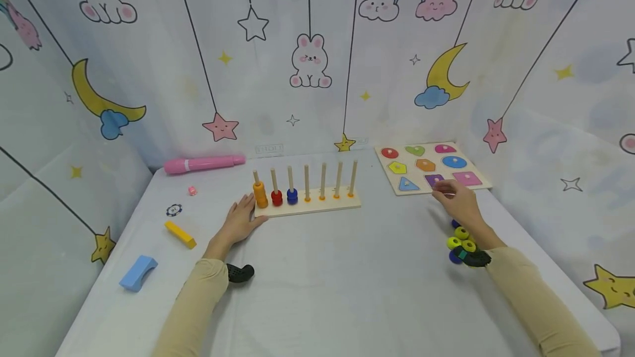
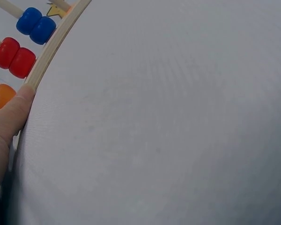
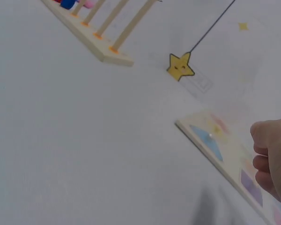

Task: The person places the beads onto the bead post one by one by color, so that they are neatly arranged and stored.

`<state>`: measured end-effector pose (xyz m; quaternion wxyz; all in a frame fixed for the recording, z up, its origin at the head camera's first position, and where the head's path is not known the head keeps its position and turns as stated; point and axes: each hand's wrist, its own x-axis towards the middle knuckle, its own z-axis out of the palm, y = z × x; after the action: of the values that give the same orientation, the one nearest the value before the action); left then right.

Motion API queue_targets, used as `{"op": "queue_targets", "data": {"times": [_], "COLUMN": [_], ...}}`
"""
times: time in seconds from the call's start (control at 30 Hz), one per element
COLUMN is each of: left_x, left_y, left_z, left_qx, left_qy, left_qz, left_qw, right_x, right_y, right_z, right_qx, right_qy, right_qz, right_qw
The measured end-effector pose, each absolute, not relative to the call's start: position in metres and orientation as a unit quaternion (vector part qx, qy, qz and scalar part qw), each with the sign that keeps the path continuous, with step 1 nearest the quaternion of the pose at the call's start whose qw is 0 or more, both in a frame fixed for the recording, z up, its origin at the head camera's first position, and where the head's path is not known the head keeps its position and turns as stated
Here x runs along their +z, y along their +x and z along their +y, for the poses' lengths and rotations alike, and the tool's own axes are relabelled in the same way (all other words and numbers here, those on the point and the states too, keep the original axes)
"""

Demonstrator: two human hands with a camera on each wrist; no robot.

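Observation:
My left hand point(image 1: 239, 220) rests at the left end of a wooden peg board point(image 1: 317, 209), fingers stretched along that end. Its thumb point(image 2: 19, 105) lies against the front edge. The leftmost peg carries orange beads point(image 1: 260, 194); beside it come two red beads point(image 2: 16, 58) and two blue beads point(image 2: 36, 26) on their own pegs. The other pegs are bare. My right hand point(image 1: 458, 201) hovers by the near edge of a shape puzzle board point(image 1: 414, 178), its fingers curled in toward the thumb, with nothing visible between them. Loose yellow-green beads point(image 1: 462, 233) and blue beads point(image 1: 455, 258) lie under that wrist.
On the left side lie a pink pen-like tube point(image 1: 205, 164), a small pink piece point(image 1: 192, 190), a round black-and-white chip point(image 1: 174, 210), a yellow block point(image 1: 180, 234) and a blue arched block point(image 1: 138, 272). A printed cloth backdrop point(image 1: 278, 81) rises behind the white table point(image 1: 342, 280).

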<state>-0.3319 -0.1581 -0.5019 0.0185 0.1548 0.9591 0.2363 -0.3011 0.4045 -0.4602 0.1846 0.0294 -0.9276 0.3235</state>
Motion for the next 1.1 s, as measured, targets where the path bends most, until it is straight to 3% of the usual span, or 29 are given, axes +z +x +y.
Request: {"op": "queue_targets", "data": {"times": [0.37, 1.1], "left_x": [-0.502, -0.504], "left_y": [-0.330, -0.332], "left_z": [-0.158, -0.159], "left_qx": [0.238, 0.234], "left_qy": [0.155, 0.159], "left_qz": [0.959, 0.959], "left_qw": [0.012, 0.010], "right_x": [-0.474, -0.476], "right_y": [-0.268, -0.247], "right_z": [0.435, 0.453], "right_qx": [0.265, 0.235], "right_qy": [0.053, 0.036], "right_qz": [-0.957, -0.968], "right_qw": [0.110, 0.083]}}
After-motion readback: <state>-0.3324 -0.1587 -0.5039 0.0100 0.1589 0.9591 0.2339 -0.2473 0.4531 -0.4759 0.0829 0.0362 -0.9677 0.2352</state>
